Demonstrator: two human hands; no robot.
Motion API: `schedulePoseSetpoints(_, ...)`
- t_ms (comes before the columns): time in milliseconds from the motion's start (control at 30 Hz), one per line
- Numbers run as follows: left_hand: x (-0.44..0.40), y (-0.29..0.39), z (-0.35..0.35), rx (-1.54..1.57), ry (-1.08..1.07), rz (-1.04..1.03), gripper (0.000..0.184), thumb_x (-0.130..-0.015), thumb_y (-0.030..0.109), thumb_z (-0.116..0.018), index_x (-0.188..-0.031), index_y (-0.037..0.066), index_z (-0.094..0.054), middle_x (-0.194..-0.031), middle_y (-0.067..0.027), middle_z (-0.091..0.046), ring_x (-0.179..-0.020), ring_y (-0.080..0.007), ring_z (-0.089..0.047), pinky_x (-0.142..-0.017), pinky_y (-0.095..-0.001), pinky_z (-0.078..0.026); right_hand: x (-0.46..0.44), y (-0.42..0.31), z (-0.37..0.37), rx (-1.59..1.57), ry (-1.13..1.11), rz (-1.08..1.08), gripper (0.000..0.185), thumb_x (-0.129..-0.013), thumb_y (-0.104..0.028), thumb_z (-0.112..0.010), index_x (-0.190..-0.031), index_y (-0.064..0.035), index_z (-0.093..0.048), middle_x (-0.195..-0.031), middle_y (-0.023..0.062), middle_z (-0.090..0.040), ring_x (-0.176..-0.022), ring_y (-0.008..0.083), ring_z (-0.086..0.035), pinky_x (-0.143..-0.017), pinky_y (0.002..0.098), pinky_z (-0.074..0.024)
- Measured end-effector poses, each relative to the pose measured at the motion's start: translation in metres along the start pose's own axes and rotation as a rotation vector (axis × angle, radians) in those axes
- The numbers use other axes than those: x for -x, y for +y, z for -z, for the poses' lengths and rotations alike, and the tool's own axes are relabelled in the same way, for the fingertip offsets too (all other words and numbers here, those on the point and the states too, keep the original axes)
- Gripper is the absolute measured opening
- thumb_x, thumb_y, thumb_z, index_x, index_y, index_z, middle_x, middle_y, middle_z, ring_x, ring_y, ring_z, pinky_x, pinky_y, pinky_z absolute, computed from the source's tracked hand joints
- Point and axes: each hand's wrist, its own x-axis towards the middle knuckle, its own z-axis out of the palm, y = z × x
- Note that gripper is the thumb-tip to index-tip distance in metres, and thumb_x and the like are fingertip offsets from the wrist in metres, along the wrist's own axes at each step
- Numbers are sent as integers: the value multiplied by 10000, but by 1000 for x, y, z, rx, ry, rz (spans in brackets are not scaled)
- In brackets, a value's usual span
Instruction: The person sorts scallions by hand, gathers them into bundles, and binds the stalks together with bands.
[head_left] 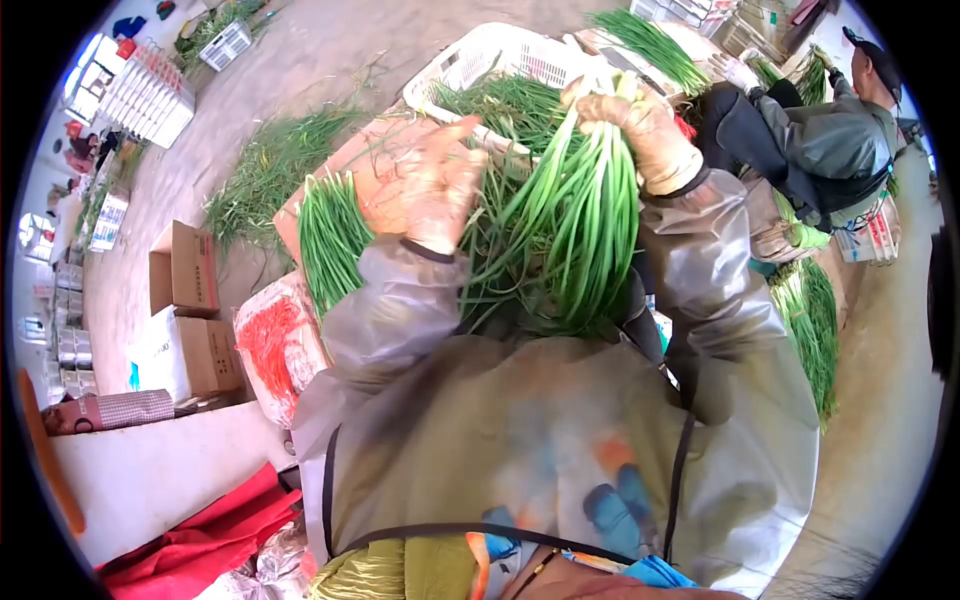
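Observation:
My right hand point(648, 138), in a tan glove, is closed round the pale ends of a bunch of green onions point(585, 235), whose long green leaves hang toward my lap. Left of it, my left hand point(435, 185) is raised with its fingers spread, smeared by motion, and I see nothing held in it. Below and beside that hand lies another bunch of green onions point(333, 235) on a cardboard sheet point(385, 135). Loose green stalks point(515, 105) lie in and around a white plastic basket point(490, 45) beyond my hands.
Loose green leaves point(275, 165) litter the floor at left. Red ties point(272, 345) lie on a pale bundle near my left sleeve, with cardboard boxes point(185, 270) farther left. At right sits a co-worker point(830, 150), near more onion bunches point(808, 320).

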Motion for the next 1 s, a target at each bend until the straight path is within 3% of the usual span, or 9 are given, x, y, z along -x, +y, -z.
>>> schedulePoseSetpoints(167,1,29,-42,593,-484,117,532,-839,240,-605,-1294,59,-398,-1182,-73,-515,-1086,-169,-456,-948,-299,-342,-9,5,-15,-15,-6,46,188,-763,-98,-611,-923,2,-611,-769,35,-607,-637,80,-549,-594,193,-448)
schedulePoseSetpoints(367,58,-63,-51,-378,-896,547,513,-805,298,-608,-1240,71,-461,-1044,-161,-594,-972,-203,-563,-871,-294,-413,-10,-82,32,-240,12,274,225,-756,-120,-632,-943,-24,-552,-650,38,-595,-567,171,-623,-537,264,-538)
schedulePoseSetpoints(500,95,-135,-19,-314,-658,349,614,-740,287,-615,-1288,110,-402,-1178,-188,-510,-1058,-304,-517,-877,-365,-421,-37,-92,39,307,295,510,116,-791,-12,-562,-908,-15,-566,-672,38,-592,-552,127,-577,-492,213,-470)
schedulePoseSetpoints(633,76,-51,42,-938,-544,111,578,-722,273,-620,-1259,133,-459,-1138,-153,-547,-980,-290,-561,-873,-342,-425,-19,-111,9,-7,88,359,96,-789,36,-556,-878,0,-562,-687,66,-591,-564,165,-589,-514,257,-498)
schedulePoseSetpoints(700,62,-15,76,-795,-659,407,480,-731,269,-623,-1184,141,-528,-1151,-125,-558,-1027,-259,-550,-884,-354,-425,-37,-96,7,135,145,222,166,-806,24,-523,-972,18,-521,-707,92,-592,-635,204,-612,-588,287,-515)
schedulePoseSetpoints(767,48,-8,101,-500,-420,282,363,-779,264,-639,-1097,99,-586,-1016,-86,-630,-933,-212,-599,-832,-295,-456,-50,-74,17,418,-13,304,248,-811,-175,-618,-977,3,-568,-792,61,-619,-697,115,-594,-660,233,-514)
schedulePoseSetpoints(800,36,21,105,140,-315,396,371,-812,223,-634,-1126,43,-554,-1033,-69,-616,-935,-179,-584,-818,-293,-460,-44,-72,1,212,-147,350,269,-810,-203,-628,-955,18,-580,-803,68,-624,-722,118,-604,-659,230,-514)
schedulePoseSetpoints(933,-19,96,84,390,-271,-85,739,-806,448,-571,-1333,7,-299,-1206,-138,-489,-1128,-225,-457,-1000,-369,-311,-39,-54,-66,-291,-211,-89,222,-763,-110,-644,-946,4,-594,-808,70,-625,-679,126,-603,-618,240,-506)
schedulePoseSetpoints(1000,-31,73,65,776,-397,25,665,-791,260,-642,-1314,6,-321,-1157,-143,-520,-1036,-220,-526,-888,-347,-429,-38,-31,-98,-382,-184,-137,252,-750,-126,-665,-956,3,-599,-822,70,-633,-673,119,-610,-622,229,-507)
